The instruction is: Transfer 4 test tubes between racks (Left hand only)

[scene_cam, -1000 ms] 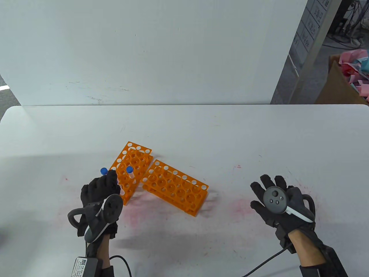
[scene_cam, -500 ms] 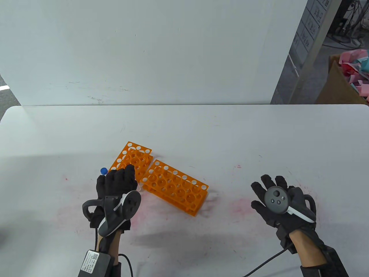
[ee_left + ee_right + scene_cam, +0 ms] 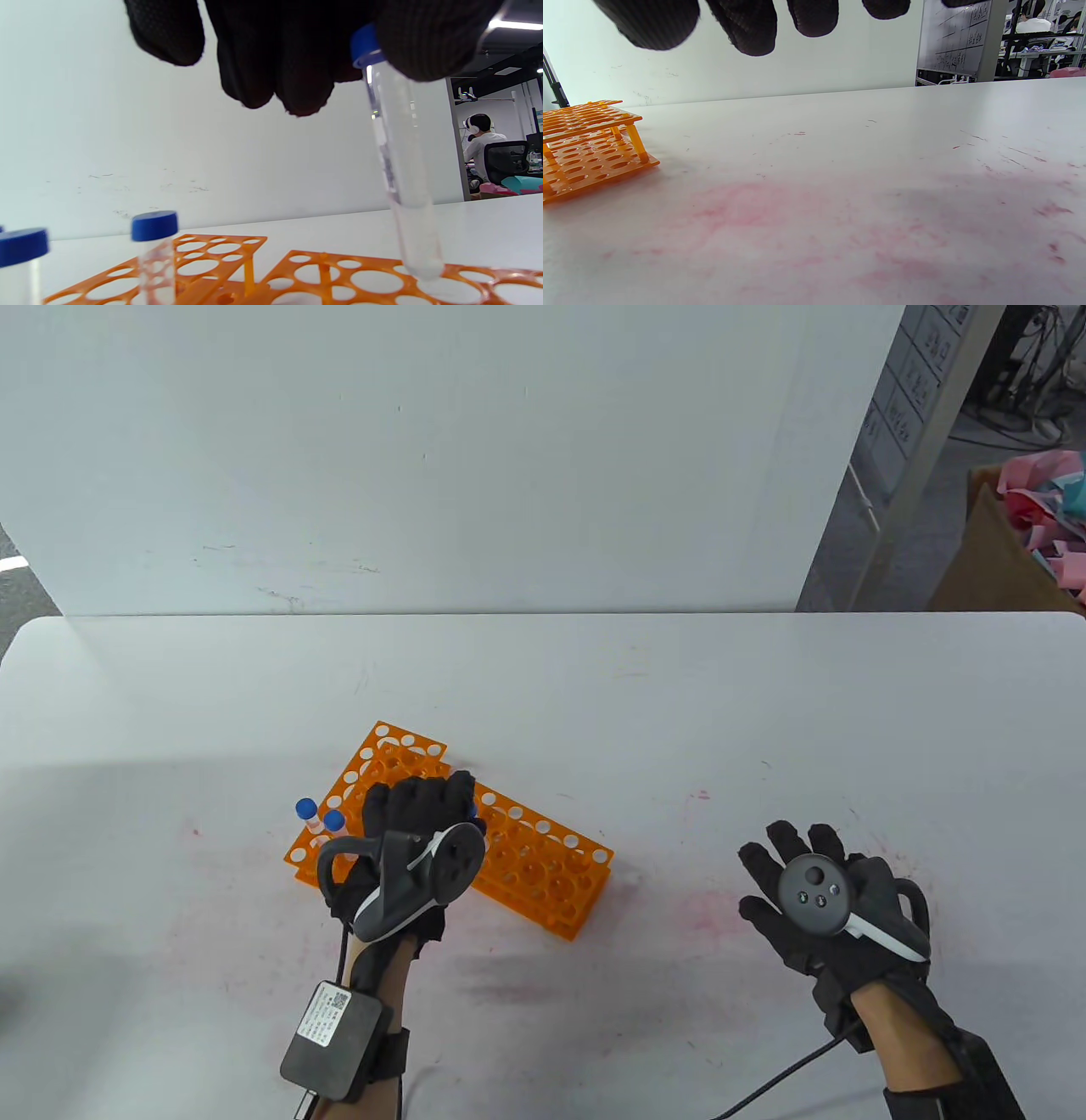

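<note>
Left hand (image 3: 416,814) pinching the blue cap of 1 clear test tube (image 3: 401,178), its tip just above a hole of the right rack (image 3: 543,874) on the bench (image 3: 679,712). 2 capped tubes (image 3: 318,819) stand in the near end of the left rack (image 3: 382,755). Right hand (image 3: 814,891) spread flat, well apart to the right. Judged progress: no tube seated in the right rack yet; whether a 4th tube remains cannot be told

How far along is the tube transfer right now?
No tube sits in the right rack yet. The left hand holds the first test tube, its tip just above a hole there. Two capped tubes wait in the left rack. A fourth isn't visible.
</note>
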Action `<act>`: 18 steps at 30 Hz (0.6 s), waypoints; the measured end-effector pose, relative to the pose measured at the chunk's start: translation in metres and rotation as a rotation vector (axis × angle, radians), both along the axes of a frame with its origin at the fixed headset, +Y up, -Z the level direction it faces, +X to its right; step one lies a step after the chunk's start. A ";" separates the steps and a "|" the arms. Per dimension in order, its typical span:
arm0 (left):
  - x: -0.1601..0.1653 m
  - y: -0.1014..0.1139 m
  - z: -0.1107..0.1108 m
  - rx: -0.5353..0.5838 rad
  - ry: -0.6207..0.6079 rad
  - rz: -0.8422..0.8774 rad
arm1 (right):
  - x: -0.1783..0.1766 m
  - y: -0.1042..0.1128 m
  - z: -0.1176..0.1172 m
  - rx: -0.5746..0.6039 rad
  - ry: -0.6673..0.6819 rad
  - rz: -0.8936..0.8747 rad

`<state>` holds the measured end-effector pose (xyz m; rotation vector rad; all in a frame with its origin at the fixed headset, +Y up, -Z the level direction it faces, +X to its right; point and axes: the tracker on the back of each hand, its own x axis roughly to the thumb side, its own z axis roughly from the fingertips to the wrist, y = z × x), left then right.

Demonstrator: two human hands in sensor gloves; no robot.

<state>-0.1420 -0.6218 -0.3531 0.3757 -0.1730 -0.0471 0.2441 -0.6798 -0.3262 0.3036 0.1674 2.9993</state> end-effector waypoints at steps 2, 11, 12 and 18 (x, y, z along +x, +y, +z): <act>0.009 0.001 -0.003 -0.006 -0.021 0.006 | 0.000 0.000 0.000 -0.002 -0.003 -0.003; 0.038 -0.001 -0.005 -0.012 -0.081 -0.027 | 0.001 0.000 -0.001 -0.010 -0.002 -0.001; 0.040 -0.001 -0.004 -0.002 -0.086 -0.053 | 0.000 0.000 -0.001 -0.013 -0.003 -0.001; 0.055 -0.006 -0.005 -0.011 -0.138 -0.094 | -0.002 -0.001 0.000 -0.014 0.008 0.013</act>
